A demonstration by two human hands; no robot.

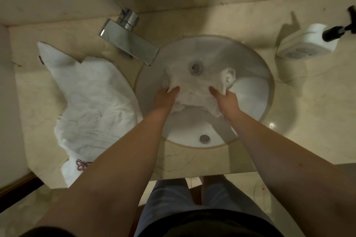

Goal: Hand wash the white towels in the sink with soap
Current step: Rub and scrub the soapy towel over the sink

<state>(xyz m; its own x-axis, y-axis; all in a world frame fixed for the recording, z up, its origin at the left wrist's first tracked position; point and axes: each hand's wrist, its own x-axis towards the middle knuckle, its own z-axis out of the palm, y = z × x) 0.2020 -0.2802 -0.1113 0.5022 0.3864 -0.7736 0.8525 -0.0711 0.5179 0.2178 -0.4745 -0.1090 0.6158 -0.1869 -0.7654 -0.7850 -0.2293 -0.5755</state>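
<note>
A wet white towel (194,86) lies bunched in the round white sink (252,90), just in front of the drain (196,67). My left hand (166,98) grips the towel's left part. My right hand (227,101) grips its right part, and a twisted end of cloth sticks up beyond that hand. A second white towel (92,106) lies crumpled on the counter left of the sink, one end hanging over the front edge. A white soap dispenser (308,44) with a black pump lies on the counter at the right.
A chrome tap (131,42) with a flat wide spout stands at the sink's back left. The beige marble counter (308,102) runs to the wall behind. An overflow hole (204,138) sits in the sink's near wall. My legs and the floor show below.
</note>
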